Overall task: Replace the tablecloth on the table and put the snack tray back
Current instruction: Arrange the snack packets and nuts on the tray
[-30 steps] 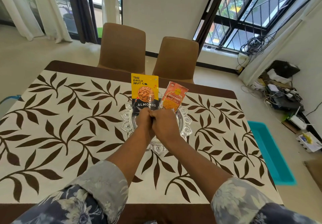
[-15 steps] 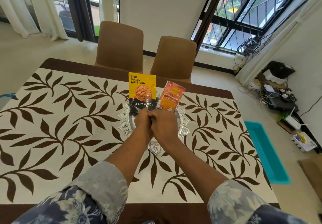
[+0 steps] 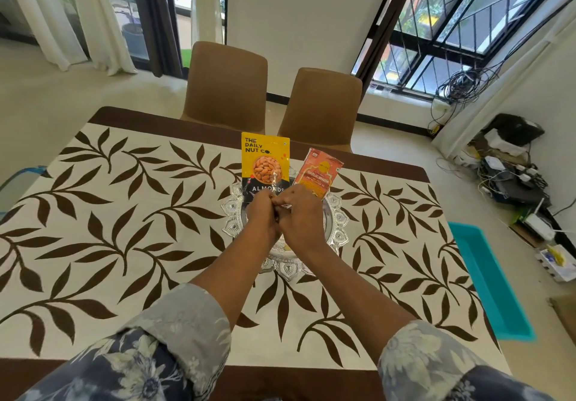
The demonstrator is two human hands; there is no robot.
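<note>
A cream tablecloth with brown leaf print covers the dark wooden table. A clear ornate snack tray sits on it at the middle. A yellow almonds packet and an orange snack packet stand upright at the tray's far side. My left hand and my right hand meet knuckle to knuckle above the tray. Their fingers are curled and together pinch a small clear plastic wrapper that sticks up between them. The tray's middle is hidden under my hands.
Two brown chairs stand at the table's far edge. A teal bin lies on the floor to the right. Cables and boxes crowd the right wall.
My hands stay pressed together over the tray. My right fingers have shifted slightly on the wrapper. The packets and tray have not moved.
</note>
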